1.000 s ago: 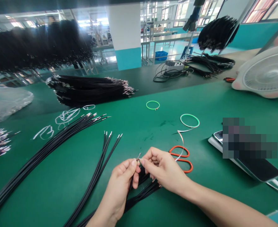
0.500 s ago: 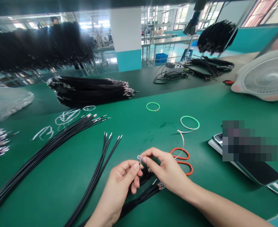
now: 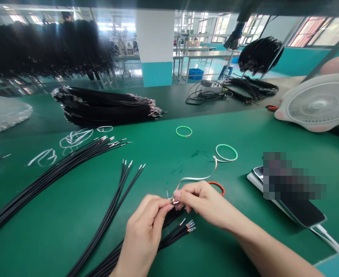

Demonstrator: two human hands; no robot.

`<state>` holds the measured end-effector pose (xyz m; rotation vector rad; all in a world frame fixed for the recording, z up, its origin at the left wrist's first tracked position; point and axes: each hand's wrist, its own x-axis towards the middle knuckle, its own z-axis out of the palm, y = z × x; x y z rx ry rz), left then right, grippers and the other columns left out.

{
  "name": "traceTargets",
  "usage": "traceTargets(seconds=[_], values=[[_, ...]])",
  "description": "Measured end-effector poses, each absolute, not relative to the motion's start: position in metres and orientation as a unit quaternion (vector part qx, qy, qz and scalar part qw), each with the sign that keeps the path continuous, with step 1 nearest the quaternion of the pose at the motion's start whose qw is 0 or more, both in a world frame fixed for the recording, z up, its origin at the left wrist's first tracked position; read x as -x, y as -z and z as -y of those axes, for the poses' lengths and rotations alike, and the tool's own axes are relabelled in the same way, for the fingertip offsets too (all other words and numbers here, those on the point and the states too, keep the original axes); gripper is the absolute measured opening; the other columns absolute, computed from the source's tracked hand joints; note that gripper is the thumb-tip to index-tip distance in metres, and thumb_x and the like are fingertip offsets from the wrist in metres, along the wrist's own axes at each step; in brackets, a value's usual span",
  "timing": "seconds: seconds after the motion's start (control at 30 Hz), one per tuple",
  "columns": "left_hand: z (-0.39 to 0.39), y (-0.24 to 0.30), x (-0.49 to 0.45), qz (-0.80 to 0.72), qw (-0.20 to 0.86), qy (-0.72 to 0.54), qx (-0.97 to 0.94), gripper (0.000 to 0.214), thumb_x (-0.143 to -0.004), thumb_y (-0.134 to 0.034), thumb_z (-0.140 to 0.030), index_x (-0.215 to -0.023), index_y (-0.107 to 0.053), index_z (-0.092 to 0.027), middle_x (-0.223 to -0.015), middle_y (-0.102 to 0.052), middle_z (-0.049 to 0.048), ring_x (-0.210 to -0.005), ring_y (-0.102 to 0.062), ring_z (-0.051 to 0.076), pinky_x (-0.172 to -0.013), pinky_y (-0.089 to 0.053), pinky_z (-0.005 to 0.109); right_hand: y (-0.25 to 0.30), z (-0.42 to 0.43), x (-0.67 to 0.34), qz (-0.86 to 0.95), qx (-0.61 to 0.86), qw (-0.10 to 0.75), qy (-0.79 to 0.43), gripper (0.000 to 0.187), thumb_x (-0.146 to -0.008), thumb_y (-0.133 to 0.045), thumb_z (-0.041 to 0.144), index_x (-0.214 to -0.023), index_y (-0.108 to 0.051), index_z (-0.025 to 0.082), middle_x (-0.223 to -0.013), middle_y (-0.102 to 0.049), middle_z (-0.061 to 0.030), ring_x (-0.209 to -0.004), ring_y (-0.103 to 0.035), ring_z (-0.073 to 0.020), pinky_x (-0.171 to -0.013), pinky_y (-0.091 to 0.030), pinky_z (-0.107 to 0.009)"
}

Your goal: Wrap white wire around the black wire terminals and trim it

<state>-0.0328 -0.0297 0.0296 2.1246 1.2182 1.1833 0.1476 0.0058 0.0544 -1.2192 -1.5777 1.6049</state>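
My left hand (image 3: 146, 223) is closed in a pinch on a small shiny piece (image 3: 173, 201), mostly hidden by the fingertips. Directly beside it my right hand (image 3: 201, 198) is also closed, thumb and forefinger pinching a thin white strip (image 3: 196, 178). That strip runs from the fingers back to a green-and-white ring (image 3: 226, 152); a short end pokes up between both hands. Beneath the hands lie black cables (image 3: 178, 236) with bare metal tips, partly covered by the left hand. Behind the right hand shows one orange scissors handle (image 3: 218, 187).
To the left lie a small cable bunch (image 3: 119, 196) and a longer bunch (image 3: 57, 177). White scraps (image 3: 76, 138) and a green ring (image 3: 183, 131) lie further back, before a thick cable bundle (image 3: 106, 105). At right are a phone (image 3: 304, 209) and a fan (image 3: 321, 104).
The white strip now stretches from my right fingers to the ring, where it earlier hung lower by the scissors. My left hand has turned, its fingers folded closer. The view has shifted slightly.
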Motion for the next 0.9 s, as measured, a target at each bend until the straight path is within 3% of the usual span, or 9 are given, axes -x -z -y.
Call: traceTargets(seconds=[0.23, 0.5, 0.9], values=[[0.033, -0.029, 0.031, -0.425, 0.185, -0.412, -0.785, 0.018, -0.091, -0.050, -0.006, -0.102, -0.055, -0.019, -0.092, -0.057, 0.0002, -0.085, -0.055, 0.006, -0.080, -0.043, 0.018, -0.047, -0.008, -0.144, 0.554, 0.445, 0.312, -0.631, 0.037, -0.076, -0.069, 0.044, -0.067, -0.060, 0.010, -0.068, -0.056, -0.0040, -0.062, -0.044, -0.0108, -0.057, -0.031, -0.024], [0.037, -0.025, 0.031, -0.448, 0.166, -0.380, -0.792, 0.018, -0.094, -0.046, -0.010, -0.104, -0.054, -0.022, -0.083, -0.053, 0.0004, -0.072, -0.051, 0.008, -0.068, -0.041, 0.021, -0.040, -0.008, -0.142, 0.571, 0.421, 0.354, -0.610, 0.035, -0.083, -0.062, 0.040, -0.066, -0.057, 0.010, -0.066, -0.054, -0.0035, -0.062, -0.044, -0.0109, -0.058, -0.032, -0.025], [0.034, -0.021, 0.031, -0.494, 0.251, -0.357, -0.752, 0.018, -0.097, -0.040, -0.020, -0.093, -0.058, -0.020, -0.079, -0.051, 0.0005, -0.068, -0.051, 0.009, -0.064, -0.038, 0.022, -0.033, -0.013, -0.146, 0.599, 0.391, 0.332, -0.615, 0.032, -0.084, -0.062, 0.038, -0.069, -0.059, 0.011, -0.069, -0.054, -0.0026, -0.064, -0.045, -0.0105, -0.059, -0.034, -0.024]])
